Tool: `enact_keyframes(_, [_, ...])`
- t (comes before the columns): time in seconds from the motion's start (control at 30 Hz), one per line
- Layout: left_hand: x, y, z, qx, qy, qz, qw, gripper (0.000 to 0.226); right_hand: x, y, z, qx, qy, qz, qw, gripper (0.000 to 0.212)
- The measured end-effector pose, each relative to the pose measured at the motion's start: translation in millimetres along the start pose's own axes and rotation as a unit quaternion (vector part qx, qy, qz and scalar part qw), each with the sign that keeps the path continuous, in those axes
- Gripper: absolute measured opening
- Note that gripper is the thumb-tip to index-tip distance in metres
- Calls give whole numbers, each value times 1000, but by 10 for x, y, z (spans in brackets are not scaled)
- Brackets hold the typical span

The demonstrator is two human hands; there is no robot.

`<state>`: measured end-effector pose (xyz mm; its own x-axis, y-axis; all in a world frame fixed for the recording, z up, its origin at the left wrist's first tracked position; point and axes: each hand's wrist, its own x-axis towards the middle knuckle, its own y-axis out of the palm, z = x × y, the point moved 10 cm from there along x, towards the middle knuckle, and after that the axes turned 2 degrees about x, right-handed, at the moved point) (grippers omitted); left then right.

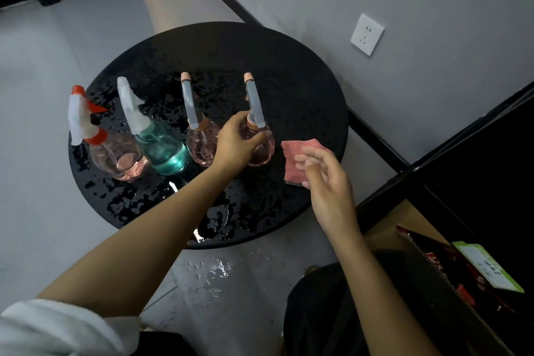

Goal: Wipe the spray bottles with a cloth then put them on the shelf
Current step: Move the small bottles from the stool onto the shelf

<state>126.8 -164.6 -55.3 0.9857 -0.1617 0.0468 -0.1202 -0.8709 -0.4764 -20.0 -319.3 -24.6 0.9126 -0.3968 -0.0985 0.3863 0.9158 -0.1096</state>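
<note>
Currently, I see four spray bottles standing upright in a row on the wet round black table (303, 81). My left hand (234, 144) grips the rightmost clear pink round bottle with the grey sprayer (261, 150), fingers curled round its body. Its twin pink bottle (200, 144), the teal bottle (163, 150) and the red-triggered clear bottle (118, 159) stand to its left. My right hand (326, 173) hovers, fingers relaxed, over the pink textured cloth (297, 150) lying just beside the gripped bottle; I cannot tell whether it touches the cloth.

Left hand (234, 145) gripping rightmost pink spray bottle (262, 156) on wet black table (231, 52), right hand (328, 175) over pink cloth (292, 160)
</note>
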Motion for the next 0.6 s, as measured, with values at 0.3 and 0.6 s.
enact_keyframes(0.3, [-87,-62,-97,-46,21,24,998,23,-71,-120,102,17,-18,-21,999,27])
enact_keyframes(0.6, [-524,-267,-932,-57,107,86,989,26,-332,-544,556,56,-57,-49,996,25])
